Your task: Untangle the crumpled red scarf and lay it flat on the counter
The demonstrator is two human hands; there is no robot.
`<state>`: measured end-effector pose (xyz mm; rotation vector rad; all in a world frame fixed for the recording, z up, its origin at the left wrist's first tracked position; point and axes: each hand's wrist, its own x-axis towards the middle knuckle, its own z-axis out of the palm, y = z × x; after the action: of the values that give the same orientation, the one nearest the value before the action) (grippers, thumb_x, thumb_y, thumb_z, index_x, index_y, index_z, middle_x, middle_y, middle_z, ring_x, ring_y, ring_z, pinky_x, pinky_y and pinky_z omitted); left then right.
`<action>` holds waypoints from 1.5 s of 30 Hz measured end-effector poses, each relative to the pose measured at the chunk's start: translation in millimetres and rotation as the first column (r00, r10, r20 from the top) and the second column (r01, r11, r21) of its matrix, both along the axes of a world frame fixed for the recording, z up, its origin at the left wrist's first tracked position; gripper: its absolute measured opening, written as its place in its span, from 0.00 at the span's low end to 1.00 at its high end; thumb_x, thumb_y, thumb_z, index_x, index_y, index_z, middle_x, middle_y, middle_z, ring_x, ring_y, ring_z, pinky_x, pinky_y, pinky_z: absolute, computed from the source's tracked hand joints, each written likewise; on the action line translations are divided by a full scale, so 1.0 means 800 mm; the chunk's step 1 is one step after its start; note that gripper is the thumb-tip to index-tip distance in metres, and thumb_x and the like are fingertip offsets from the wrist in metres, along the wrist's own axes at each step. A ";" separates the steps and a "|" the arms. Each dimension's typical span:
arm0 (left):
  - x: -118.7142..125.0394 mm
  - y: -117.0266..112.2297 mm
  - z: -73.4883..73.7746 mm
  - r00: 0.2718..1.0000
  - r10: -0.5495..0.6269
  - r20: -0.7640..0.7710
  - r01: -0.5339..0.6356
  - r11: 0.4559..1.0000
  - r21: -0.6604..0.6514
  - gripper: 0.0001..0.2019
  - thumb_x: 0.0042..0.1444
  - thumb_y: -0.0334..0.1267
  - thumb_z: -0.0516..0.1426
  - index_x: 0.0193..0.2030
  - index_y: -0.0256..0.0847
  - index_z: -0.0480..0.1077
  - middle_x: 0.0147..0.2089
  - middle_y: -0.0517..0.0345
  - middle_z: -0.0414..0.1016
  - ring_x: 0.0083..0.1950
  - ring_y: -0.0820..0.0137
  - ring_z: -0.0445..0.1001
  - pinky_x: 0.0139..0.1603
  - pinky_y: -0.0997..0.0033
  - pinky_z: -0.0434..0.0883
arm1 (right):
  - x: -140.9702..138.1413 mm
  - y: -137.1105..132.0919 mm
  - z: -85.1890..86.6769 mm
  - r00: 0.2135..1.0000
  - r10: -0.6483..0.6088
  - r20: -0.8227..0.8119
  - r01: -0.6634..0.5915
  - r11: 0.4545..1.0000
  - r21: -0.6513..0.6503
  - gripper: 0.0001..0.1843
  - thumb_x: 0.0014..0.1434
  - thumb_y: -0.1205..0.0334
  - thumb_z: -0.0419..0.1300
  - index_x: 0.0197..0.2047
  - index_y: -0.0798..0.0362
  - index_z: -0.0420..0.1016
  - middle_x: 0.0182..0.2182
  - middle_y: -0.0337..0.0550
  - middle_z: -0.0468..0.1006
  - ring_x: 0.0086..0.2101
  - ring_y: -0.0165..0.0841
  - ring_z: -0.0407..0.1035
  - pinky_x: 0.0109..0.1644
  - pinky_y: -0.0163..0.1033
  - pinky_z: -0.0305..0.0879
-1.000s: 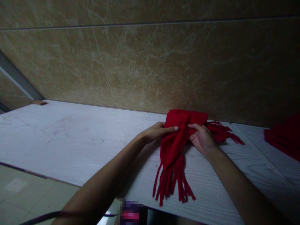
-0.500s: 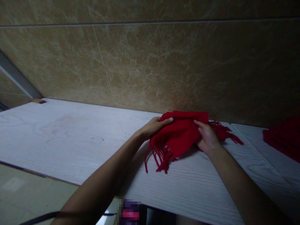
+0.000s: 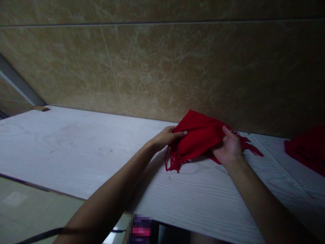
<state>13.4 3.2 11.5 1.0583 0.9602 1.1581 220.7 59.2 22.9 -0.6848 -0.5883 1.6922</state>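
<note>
Left hand curled over the near edge of a red fleece scarf, seemingly pinching it between thumb and fingers, though dim light makes that hard to confirm. Right hand open against the far side, thumb raised. Scarf now bunched into a peak on the white wood-grain table, near fringe pulled in shorter than before. Red cloth cut off at the right edge.

Head camera, angled forward-down, close above table.
</note>
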 end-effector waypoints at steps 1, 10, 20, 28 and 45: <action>-0.001 0.001 -0.001 1.000 -0.009 -0.017 0.009 1.000 -0.007 0.15 0.50 0.42 0.70 0.38 0.32 0.77 0.33 0.55 0.79 0.31 0.75 0.73 0.34 0.74 0.67 | 0.001 0.000 0.002 0.999 -0.026 -0.031 0.026 1.000 0.015 0.17 0.67 0.60 0.50 0.49 0.49 0.79 0.37 0.42 0.87 0.41 0.39 0.81 0.53 0.49 0.76; 0.005 -0.005 0.008 0.999 0.032 -0.004 -0.032 0.999 -0.027 0.20 0.55 0.52 0.66 0.29 0.34 0.74 0.25 0.60 0.73 0.25 0.77 0.67 0.29 0.74 0.61 | -0.015 -0.019 0.001 0.973 0.169 0.155 -0.195 0.965 0.176 0.24 0.61 0.39 0.60 0.49 0.49 0.80 0.45 0.47 0.86 0.55 0.44 0.75 0.60 0.52 0.71; 0.001 -0.001 0.008 0.977 0.196 0.084 -0.199 0.980 0.026 0.19 0.48 0.48 0.70 0.38 0.34 0.77 0.29 0.59 0.79 0.31 0.74 0.73 0.34 0.75 0.67 | -0.021 -0.032 -0.017 0.925 0.200 0.323 -0.277 0.938 0.211 0.24 0.44 0.55 0.77 0.45 0.47 0.79 0.46 0.42 0.85 0.49 0.43 0.78 0.55 0.49 0.74; -0.011 0.007 -0.003 0.954 0.297 0.026 -0.297 0.955 -0.012 0.18 0.45 0.48 0.71 0.31 0.34 0.76 0.26 0.59 0.77 0.26 0.74 0.71 0.29 0.75 0.65 | -0.021 -0.025 -0.019 0.932 0.155 0.328 -0.229 0.952 0.201 0.24 0.42 0.53 0.78 0.41 0.48 0.78 0.39 0.41 0.86 0.43 0.41 0.79 0.46 0.45 0.77; -0.011 0.000 0.003 0.974 0.202 -0.103 -0.202 0.979 0.014 0.18 0.53 0.52 0.66 0.31 0.36 0.74 0.22 0.61 0.72 0.21 0.77 0.65 0.22 0.76 0.58 | -0.019 -0.015 -0.021 0.947 0.081 0.311 -0.156 0.962 0.223 0.25 0.38 0.45 0.78 0.31 0.49 0.73 0.27 0.36 0.82 0.33 0.37 0.78 0.37 0.42 0.76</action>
<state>4.5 2.9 13.6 1.0495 1.1698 1.2803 205.5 47.1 5.8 -0.7427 -1.0548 1.6010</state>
